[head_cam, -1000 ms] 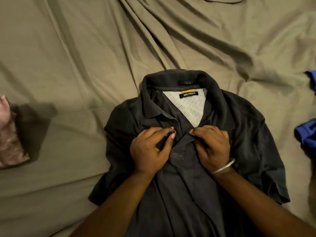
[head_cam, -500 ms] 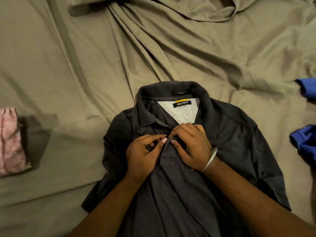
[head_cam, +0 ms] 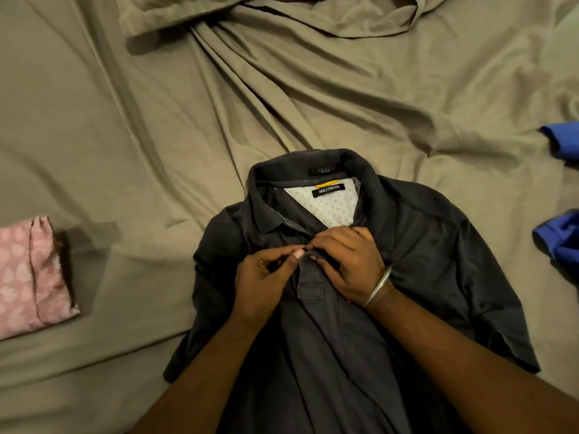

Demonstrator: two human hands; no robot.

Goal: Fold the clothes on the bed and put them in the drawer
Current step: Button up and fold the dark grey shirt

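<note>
Lying face up on the olive bed sheet (head_cam: 94,151), the dark polo shirt (head_cam: 423,261) is being fastened at its placket (head_cam: 310,280) before any folding begins. The left hand (head_cam: 263,283) is pinching the placket's top edge between thumb and forefinger, while the right hand (head_cam: 347,261), a metal bangle (head_cam: 377,286) on its wrist, is curling its fingers over the opposite edge just under the collar (head_cam: 266,214) — probably working a button, though the button itself is hidden beneath the fingertips. To do this step well, the person is best keeping both plackets flat and aligned, pulling the cloth taut so the collar is sitting square rather than twisted. A folded pink garment (head_cam: 31,274) is lying well to the left, and blue clothing (head_cam: 560,239) is waiting at the right edge — no drawer is showing.
</note>
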